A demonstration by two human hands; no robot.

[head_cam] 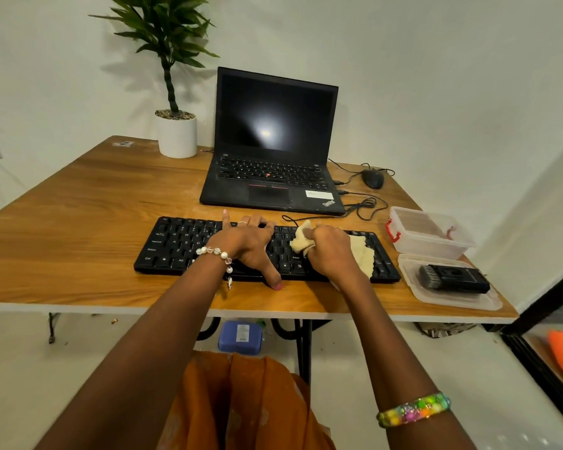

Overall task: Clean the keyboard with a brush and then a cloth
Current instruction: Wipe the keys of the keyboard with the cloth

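A black keyboard (176, 245) lies across the near part of the wooden table (78, 203). My left hand (246, 245) rests spread on its middle keys, fingers reaching to the far edge and thumb on the near edge. My right hand (330, 251) grips a cream cloth (361, 251) and presses it on the keys right of centre; part of the cloth bunches out beside my thumb. A black brush (452, 278) lies in a clear plastic lid (452, 300) at the right, away from both hands.
An open black laptop (273, 151) stands behind the keyboard, with a mouse (372, 178) and cables to its right. A clear box with a red clasp (426, 235) sits right of the keyboard. A potted plant (177, 131) is at the back. The table's front edge is near.
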